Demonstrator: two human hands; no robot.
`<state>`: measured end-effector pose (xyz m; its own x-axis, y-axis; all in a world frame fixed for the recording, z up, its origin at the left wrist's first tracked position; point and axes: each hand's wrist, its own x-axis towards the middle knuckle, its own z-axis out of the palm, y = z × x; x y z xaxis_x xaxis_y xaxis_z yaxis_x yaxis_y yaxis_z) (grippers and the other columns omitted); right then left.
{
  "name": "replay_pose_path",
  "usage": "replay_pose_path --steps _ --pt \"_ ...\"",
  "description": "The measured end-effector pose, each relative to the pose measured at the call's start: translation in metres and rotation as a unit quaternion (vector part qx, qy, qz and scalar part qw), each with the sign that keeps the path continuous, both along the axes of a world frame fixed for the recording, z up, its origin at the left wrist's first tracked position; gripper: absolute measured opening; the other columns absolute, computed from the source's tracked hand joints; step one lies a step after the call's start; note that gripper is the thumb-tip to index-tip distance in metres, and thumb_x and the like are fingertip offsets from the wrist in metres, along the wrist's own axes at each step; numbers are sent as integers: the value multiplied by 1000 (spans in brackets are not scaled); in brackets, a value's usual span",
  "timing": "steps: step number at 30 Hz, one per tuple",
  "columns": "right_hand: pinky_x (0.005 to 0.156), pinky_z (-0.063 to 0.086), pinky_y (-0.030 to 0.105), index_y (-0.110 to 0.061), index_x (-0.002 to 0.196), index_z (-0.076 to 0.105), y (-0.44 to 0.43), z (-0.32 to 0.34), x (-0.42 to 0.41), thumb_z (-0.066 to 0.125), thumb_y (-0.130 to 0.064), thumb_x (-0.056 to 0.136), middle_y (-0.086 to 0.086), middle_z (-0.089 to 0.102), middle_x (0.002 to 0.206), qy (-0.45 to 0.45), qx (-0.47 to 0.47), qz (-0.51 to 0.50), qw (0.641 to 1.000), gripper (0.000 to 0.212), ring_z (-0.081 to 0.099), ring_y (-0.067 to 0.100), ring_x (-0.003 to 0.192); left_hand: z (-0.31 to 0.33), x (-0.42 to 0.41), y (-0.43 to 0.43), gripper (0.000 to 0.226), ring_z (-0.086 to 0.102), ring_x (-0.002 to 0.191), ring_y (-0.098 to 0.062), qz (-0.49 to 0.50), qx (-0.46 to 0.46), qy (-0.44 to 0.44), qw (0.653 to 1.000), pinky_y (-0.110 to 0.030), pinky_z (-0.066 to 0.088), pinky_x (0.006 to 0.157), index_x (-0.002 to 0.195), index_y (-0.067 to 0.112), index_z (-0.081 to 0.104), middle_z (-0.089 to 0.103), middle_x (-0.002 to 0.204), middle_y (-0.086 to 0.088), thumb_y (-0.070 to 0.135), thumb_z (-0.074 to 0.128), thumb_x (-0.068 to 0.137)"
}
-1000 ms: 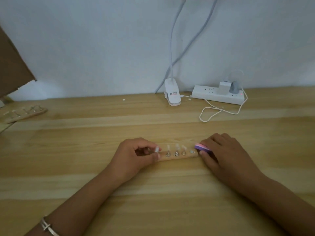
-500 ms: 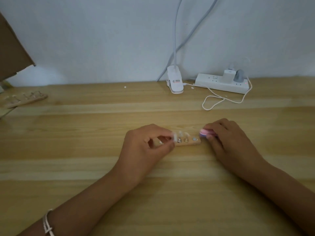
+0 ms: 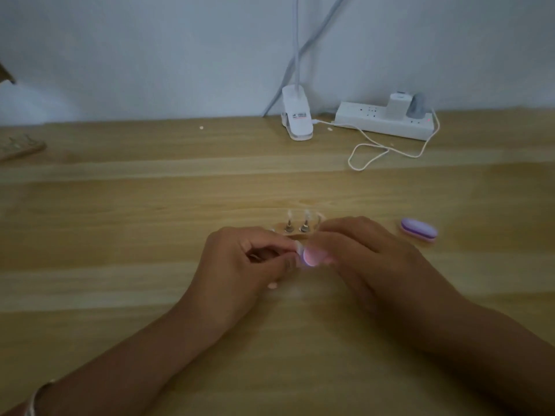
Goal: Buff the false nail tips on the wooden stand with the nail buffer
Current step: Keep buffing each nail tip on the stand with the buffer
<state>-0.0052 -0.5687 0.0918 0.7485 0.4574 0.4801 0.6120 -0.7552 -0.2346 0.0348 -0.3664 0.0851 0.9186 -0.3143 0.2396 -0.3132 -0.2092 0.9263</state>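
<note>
A small wooden stand (image 3: pixel 295 234) lies mid-table, mostly hidden behind my hands; two of its metal pegs carry clear false nail tips (image 3: pixel 305 219). My left hand (image 3: pixel 249 261) pinches one clear nail tip (image 3: pixel 297 247) in front of the stand. My right hand (image 3: pixel 363 253) grips a small pink nail buffer (image 3: pixel 310 257), whose rounded end touches that pinched tip. The buffer is blurred. A second, purple and pink buffer (image 3: pixel 419 230) lies alone on the table to the right of my right hand.
A small pale piece (image 3: pixel 272 285) lies on the table below my left hand. At the back stand a white lamp clip (image 3: pixel 295 120), a power strip (image 3: pixel 384 121) and a looped white cable (image 3: pixel 375 151). Another wooden stand (image 3: pixel 21 147) sits at the far left.
My right hand left the stand's right end and came in front of it with a buffer. My left hand now pinches a nail tip there. A purple buffer lies uncovered at the right.
</note>
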Motion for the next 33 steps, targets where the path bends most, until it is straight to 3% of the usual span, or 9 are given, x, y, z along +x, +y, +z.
replay_pose_path --steps 4,8,12,17,24,26,28,30,33 --pt "86 51 33 -14 111 69 3 -7 1 64 -1 88 -1 64 116 6 41 15 999 26 62 19 103 -2 3 2 18 59 50 -6 -14 17 -7 1000 -19 48 50 86 14 80 71 68 6 0 76 77" --pt "83 51 34 -13 111 70 5 -9 2 64 0 89 3 64 117 -20 8 30 999 26 62 22 105 -3 3 3 18 60 51 -10 -22 28 -21 999 -23 50 51 88 17 80 70 70 4 3 76 77" --pt "83 51 31 -10 106 72 0 -9 7 64 1 89 3 67 112 -24 45 4 999 23 66 23 99 -4 2 2 19 61 53 -21 -15 30 -20 999 -30 51 50 89 19 79 70 71 0 3 75 79" --pt "82 53 37 -12 109 71 6 -11 1 63 -4 91 2 65 115 -34 42 32 998 21 64 23 103 -4 4 3 16 60 56 -6 -33 1 24 999 -20 49 50 92 10 78 71 71 4 -1 72 81" --pt "81 52 34 -7 105 72 13 -10 0 56 -6 95 6 68 109 -56 58 30 996 19 65 25 97 -4 3 4 21 63 63 -10 -44 -25 46 998 -20 50 51 95 7 77 73 77 -6 15 74 76" --pt "86 49 26 -6 103 72 9 -9 3 62 1 93 7 68 106 -65 45 11 997 16 65 24 96 -5 4 4 15 63 64 -11 -42 -24 47 998 -20 51 51 93 9 78 73 74 -5 13 73 79" --pt "94 34 8 -7 98 72 2 -6 6 63 6 91 5 68 102 -80 47 -34 995 17 62 18 94 -7 4 4 10 63 64 -11 -42 -23 45 998 -21 51 51 88 13 78 71 69 -3 9 71 83" --pt "94 28 3 -9 98 71 2 -4 5 63 3 90 3 68 102 -78 67 -43 994 16 60 14 96 -7 4 4 11 62 63 -12 -47 -19 37 998 -22 50 51 86 15 78 71 67 -2 7 71 83" --pt "89 46 21 -7 103 72 9 -10 2 59 -5 97 5 67 107 -62 88 9 994 14 64 21 97 -7 5 5 12 61 62 -8 -57 -18 38 997 -20 50 51 90 13 78 70 67 0 7 71 83"
